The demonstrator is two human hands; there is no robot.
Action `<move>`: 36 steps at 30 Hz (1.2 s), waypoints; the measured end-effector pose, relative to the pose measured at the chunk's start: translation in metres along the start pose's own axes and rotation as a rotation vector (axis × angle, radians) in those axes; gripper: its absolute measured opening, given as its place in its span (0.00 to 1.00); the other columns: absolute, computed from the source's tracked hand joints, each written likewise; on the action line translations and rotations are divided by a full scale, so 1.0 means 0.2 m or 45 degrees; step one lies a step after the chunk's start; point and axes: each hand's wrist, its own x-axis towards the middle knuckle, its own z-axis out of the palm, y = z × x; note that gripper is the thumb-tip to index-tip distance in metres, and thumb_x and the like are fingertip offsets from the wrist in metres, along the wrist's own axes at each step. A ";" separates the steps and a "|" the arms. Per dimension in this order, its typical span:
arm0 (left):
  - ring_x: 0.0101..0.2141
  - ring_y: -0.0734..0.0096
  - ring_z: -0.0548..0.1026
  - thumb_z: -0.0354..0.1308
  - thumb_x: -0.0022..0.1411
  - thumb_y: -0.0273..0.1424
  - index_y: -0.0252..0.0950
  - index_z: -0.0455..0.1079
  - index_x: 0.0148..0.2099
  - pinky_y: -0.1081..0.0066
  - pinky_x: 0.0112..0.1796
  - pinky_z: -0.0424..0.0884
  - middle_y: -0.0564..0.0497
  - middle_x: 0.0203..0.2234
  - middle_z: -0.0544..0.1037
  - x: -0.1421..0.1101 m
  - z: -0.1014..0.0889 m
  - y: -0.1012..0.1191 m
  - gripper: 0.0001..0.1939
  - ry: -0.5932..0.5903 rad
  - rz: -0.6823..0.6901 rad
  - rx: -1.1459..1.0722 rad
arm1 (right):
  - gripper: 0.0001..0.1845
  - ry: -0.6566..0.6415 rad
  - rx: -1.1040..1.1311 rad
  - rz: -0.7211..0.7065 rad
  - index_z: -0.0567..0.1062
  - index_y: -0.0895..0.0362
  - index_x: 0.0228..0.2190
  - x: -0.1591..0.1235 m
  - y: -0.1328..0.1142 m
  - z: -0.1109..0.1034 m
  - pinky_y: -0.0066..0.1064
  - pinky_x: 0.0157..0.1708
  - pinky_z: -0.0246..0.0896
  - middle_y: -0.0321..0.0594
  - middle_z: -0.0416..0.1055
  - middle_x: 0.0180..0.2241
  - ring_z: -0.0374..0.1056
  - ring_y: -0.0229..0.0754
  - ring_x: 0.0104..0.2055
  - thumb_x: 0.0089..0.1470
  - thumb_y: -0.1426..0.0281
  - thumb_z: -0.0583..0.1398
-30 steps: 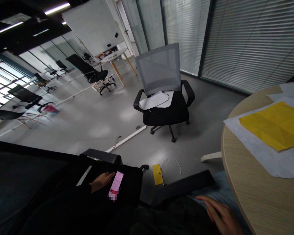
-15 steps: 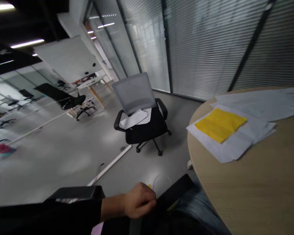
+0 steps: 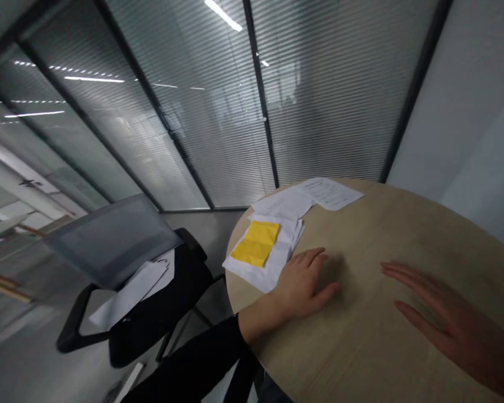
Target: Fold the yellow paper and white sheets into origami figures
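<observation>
My left hand (image 3: pixel 300 285) is over the left part of the round wooden table (image 3: pixel 378 224), fingers stretched and thumb apart, with nothing in it. Just beyond it lies a yellow sheet (image 3: pixel 256 243), creased, on top of several white papers (image 3: pixel 283 260). Whether the hand touches those papers I cannot tell. On the right, my right hand (image 3: pixel 441 319) is over the bare wood with fingers extended and thumb spread, slightly blurred and holding nothing. Further back on the table, a printed sheet (image 3: pixel 331 193) overlaps other white papers.
Left of the table stands a black office chair (image 3: pixel 168 302) with a grey mesh back; white papers (image 3: pixel 134 291) rest on its seat. Glass partitions with blinds (image 3: pixel 218 140) run behind the table, and a pale wall (image 3: pixel 479 112) meets them at the right.
My view has swung right toward the table. My left hand has left the dark armrest-like bar where it was closed and is now open over the table. My right hand has come into view.
</observation>
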 end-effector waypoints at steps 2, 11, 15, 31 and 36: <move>0.79 0.36 0.67 0.60 0.80 0.54 0.33 0.61 0.81 0.39 0.78 0.65 0.29 0.81 0.66 0.16 0.16 -0.06 0.41 -0.048 -0.027 0.032 | 0.36 -0.065 -0.092 -0.005 0.71 0.48 0.77 0.15 0.16 0.01 0.64 0.76 0.68 0.48 0.75 0.75 0.72 0.66 0.76 0.77 0.48 0.57; 0.83 0.35 0.57 0.56 0.80 0.60 0.29 0.57 0.86 0.40 0.82 0.56 0.28 0.84 0.58 0.38 0.43 -0.31 0.49 -0.101 -0.128 0.086 | 0.39 -0.116 -0.406 0.033 0.68 0.55 0.78 0.39 0.31 0.28 0.63 0.82 0.55 0.57 0.62 0.82 0.59 0.65 0.84 0.76 0.49 0.58; 0.85 0.40 0.54 0.54 0.81 0.62 0.33 0.54 0.88 0.40 0.82 0.53 0.31 0.85 0.55 0.35 0.42 -0.38 0.50 -0.167 -0.041 0.077 | 0.41 -0.212 -0.383 0.084 0.65 0.53 0.80 0.39 0.31 0.35 0.60 0.82 0.57 0.54 0.62 0.82 0.59 0.62 0.84 0.77 0.46 0.58; 0.85 0.36 0.53 0.51 0.79 0.66 0.29 0.49 0.89 0.39 0.82 0.52 0.30 0.85 0.53 0.32 0.39 -0.35 0.56 -0.172 -0.097 0.096 | 0.43 -0.259 -0.387 0.067 0.66 0.59 0.79 0.44 0.35 0.38 0.58 0.83 0.55 0.59 0.62 0.82 0.59 0.62 0.84 0.78 0.46 0.57; 0.85 0.41 0.53 0.49 0.82 0.64 0.28 0.51 0.88 0.42 0.83 0.51 0.31 0.86 0.54 0.32 0.34 -0.29 0.53 -0.220 -0.115 0.155 | 0.44 -0.212 -0.312 0.036 0.64 0.56 0.81 0.43 0.38 0.37 0.61 0.82 0.57 0.58 0.63 0.82 0.60 0.65 0.83 0.78 0.45 0.57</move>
